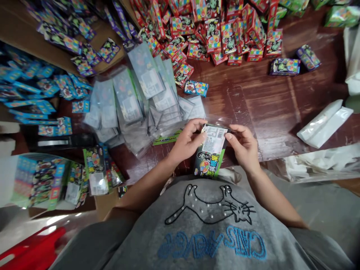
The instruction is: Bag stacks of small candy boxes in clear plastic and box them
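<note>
Close to my body, a black and green candy packet [210, 155] with a white barcode label hangs between my two hands. My left hand [189, 140] pinches its upper left corner, thumb on the label's edge. At the opposite upper corner, my right hand [244, 146] grips it between thumb and fingers. Clear film shows along the packet's top edge. Beside my left hand lies a heap of clear-film packets [126, 99] with white labels. A green printed piece [168, 138] sticks out from under that heap.
Red candy boxes [213, 35] are piled at the back, purple boxes [84, 28] in a carton at back left, blue boxes [47, 86] at left. Finished-looking packets [97, 170] stand in a carton at lower left. A white folded wrapper [323, 123] lies on the brown table [270, 101].
</note>
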`<state>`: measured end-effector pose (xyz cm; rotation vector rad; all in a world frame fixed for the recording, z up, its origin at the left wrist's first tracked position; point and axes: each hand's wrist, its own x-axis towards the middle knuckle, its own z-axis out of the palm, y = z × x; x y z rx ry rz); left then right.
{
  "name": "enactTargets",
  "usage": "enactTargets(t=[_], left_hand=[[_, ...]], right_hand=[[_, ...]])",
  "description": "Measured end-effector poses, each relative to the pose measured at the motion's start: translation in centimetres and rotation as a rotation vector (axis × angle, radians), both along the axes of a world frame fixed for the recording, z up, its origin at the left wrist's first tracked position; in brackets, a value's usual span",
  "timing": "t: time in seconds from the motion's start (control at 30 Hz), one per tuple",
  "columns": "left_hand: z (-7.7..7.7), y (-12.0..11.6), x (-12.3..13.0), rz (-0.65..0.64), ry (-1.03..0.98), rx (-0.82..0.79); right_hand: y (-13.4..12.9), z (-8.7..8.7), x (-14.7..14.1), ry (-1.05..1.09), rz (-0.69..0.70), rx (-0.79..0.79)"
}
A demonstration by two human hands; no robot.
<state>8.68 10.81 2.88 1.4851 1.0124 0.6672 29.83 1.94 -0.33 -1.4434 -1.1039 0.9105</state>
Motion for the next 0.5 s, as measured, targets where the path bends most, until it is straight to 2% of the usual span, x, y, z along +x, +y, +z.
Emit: enactTargets(t=[0.13,0.3,0.4,0.5], left_hand=[[0.1,0.3,0.6,0.082,-0.026,-0.067],[0.0,0.4,0.9,0.16,-0.144,-0.154],[0.6,0.8,0.2,0.072,-0.118,-0.153],[1.6,1.2,-0.5,-0.05,-0.022,-0.08]], right_hand=[[0.1,0.8,0.4,-0.026,0.079,0.011],[0.5,1.3,0.4,0.012,0.071,0.098],[0.7,2.1,0.6,0.04,0.101,0.09],[0.9,3.6,1.0,-0.027,0.166,0.002]])
